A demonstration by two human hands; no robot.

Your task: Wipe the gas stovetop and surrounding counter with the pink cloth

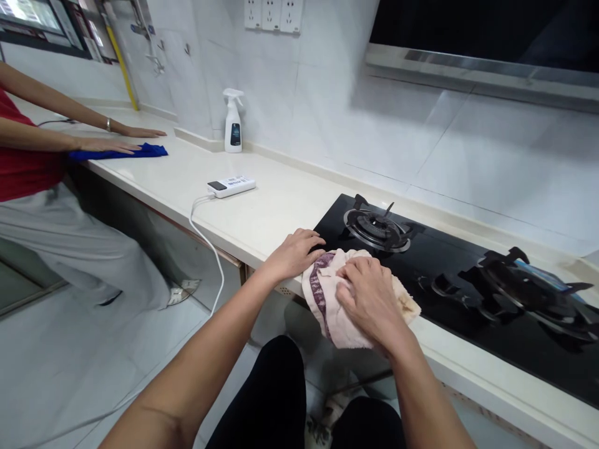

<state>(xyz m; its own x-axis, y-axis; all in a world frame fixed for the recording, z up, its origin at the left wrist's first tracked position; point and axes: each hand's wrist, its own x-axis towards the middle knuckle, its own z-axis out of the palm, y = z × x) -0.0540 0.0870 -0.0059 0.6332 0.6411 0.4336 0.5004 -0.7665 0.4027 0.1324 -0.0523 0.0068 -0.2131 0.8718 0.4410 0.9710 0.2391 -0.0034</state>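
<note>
- Although only partly visible, clearly a kitchen: tiled wall [327, 100], pale floor [79, 362], person in red [28, 165] at far left, one hand [105, 145] on a blue cloth [156, 150].
- Cream counter [281, 199]: long, smooth-looking, probably easy to slide fabric across.
- Black cooktop [435, 243]: glossy, two burners [378, 222] with raised supports [518, 254]; likely to snag loose fabric.
- Pinkish cloth [344, 330]: at cooktop's near-left corner, partly draped over counter's front edge. Looks soft, light, floppy. Probably best held by the bunched middle, loose edges tucked in.
- Right hand [372, 293]: on top, fingers curled, gripping the folds.
- Left hand [296, 254]: fingers loosely bent on cooktop corner, beside cloth; nothing visibly held.
- White spray bottle [233, 125]: upright near wall.
- White power pack [238, 184]: flat on counter, cable [221, 277] over front edge.
</note>
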